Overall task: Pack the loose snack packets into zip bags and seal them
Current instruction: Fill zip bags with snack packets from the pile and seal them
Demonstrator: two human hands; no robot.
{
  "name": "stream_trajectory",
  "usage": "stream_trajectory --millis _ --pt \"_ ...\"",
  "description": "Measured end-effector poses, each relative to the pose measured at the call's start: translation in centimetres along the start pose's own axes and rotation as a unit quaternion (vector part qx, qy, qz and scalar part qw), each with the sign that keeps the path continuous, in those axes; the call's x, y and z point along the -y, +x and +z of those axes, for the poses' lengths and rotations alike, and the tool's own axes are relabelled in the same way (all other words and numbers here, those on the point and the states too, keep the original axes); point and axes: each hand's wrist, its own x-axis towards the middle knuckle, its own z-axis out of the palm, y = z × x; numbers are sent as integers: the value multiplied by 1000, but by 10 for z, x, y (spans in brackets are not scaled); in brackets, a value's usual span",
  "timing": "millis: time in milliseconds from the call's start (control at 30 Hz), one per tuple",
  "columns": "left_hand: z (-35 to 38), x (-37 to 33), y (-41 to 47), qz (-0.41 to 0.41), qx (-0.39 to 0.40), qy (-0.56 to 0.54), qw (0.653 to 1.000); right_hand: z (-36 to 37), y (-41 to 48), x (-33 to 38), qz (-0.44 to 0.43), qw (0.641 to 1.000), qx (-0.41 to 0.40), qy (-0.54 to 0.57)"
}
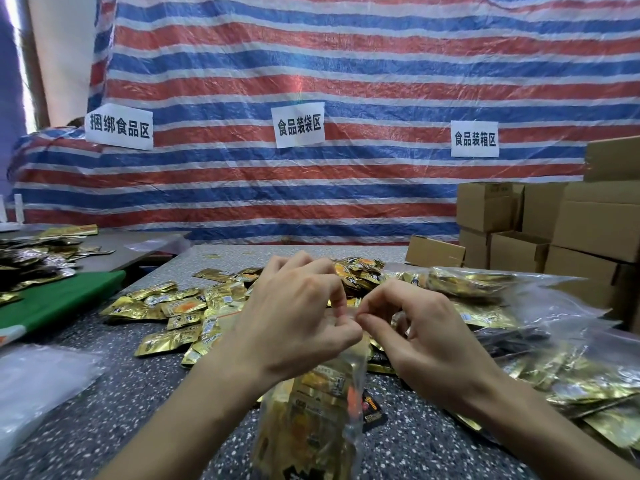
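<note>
Zip bag (311,414) stuffed with gold snack packets is hanging front and centre, just above the speckled table (104,427), and both hands are pinching its top edge. Left hand (298,317) is curling thumb and forefinger onto the clear strip. Right hand (426,337) is doing the same right beside it, with the fingertips nearly meeting and the other fingers loosely bent. Can't tell if the zip is closed tbh, the hands are covering it. Behind the hands, loose packets (173,313) are lying scattered in a pile across the table. Off to the right, filled clear bags (571,375) are lying heaped and overlapping each other. Empty clear bags (38,379) are sitting at the left edge, near a green board (62,299). Cardboard boxes (588,230) are sitting stacked at the far right. A red-white-blue striped tarp (346,74) is hanging behind everything, with three paper signs (299,128) stuck on it.
</note>
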Motion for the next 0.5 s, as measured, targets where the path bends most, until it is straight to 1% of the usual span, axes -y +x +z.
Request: stream_trajectory --millis 133,500 --pt "1 1 0 -7 -10 2 1000 1 0 0 10 1000 -4 0" --pt "2 11 -8 -22 1 7 1000 -4 -5 -4 55 998 -11 25"
